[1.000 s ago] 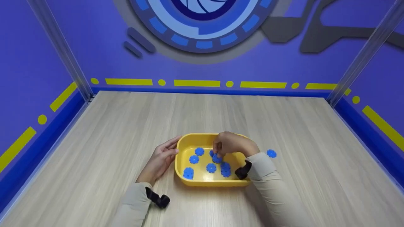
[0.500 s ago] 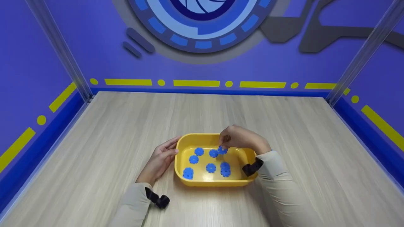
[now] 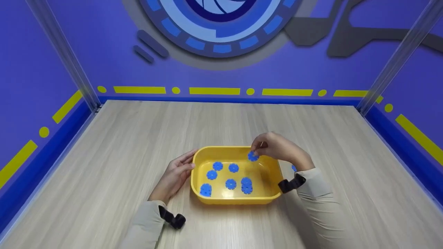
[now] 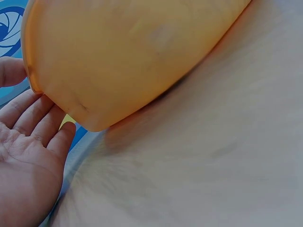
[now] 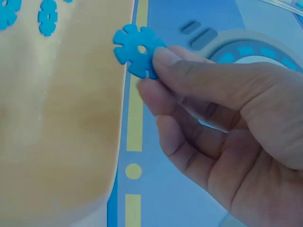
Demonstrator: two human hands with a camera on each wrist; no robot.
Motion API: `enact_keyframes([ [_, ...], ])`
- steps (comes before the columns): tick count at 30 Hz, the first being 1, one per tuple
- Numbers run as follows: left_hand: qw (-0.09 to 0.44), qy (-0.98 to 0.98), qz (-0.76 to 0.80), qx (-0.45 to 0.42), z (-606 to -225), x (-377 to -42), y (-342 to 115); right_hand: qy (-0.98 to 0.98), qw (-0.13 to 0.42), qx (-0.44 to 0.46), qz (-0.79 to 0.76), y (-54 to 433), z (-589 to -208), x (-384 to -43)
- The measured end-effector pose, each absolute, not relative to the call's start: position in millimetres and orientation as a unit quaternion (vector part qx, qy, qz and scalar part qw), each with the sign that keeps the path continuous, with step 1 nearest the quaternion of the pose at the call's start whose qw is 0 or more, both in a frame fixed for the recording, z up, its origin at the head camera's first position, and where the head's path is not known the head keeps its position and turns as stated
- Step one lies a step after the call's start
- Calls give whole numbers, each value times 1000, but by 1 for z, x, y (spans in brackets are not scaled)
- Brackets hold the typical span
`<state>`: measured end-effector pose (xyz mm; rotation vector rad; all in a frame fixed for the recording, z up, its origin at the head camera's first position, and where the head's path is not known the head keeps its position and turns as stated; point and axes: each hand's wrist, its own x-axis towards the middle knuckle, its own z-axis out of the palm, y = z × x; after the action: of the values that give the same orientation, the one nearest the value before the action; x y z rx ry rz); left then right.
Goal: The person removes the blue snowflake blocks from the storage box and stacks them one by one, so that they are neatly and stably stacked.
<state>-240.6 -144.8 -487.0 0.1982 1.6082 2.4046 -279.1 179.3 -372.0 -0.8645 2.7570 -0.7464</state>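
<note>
In the head view, a yellow plastic tub stands on the table with several blue notched snowflake discs lying in it. My right hand is over the tub's back right part and pinches one blue snowflake disc between thumb and fingers. The right wrist view shows that pinched disc close up, with a small hole at its middle. My left hand rests against the tub's left side, fingers extended along the outer wall and thumb at the rim. The left wrist view shows those fingers at the tub's corner.
Another blue disc lies on the table to the right of the tub, mostly hidden by the right wrist. Pale wood table surrounds the tub. Purple-blue panels with yellow markings enclose the back and sides.
My right hand has risen from the tub's floor and moved right and back, carrying one blue snowflake disc. The left hand and tub have stayed in place.
</note>
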Motion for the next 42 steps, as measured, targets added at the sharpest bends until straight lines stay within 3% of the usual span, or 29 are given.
enact_keyframes([
  [27,118,556,820,68,-487,-241,-144,923,-49,-173,-339,261,-401,-257],
  [42,123,557,818,73,-486,-241,-146,927,-28,-102,-359,291,-424,-259],
])
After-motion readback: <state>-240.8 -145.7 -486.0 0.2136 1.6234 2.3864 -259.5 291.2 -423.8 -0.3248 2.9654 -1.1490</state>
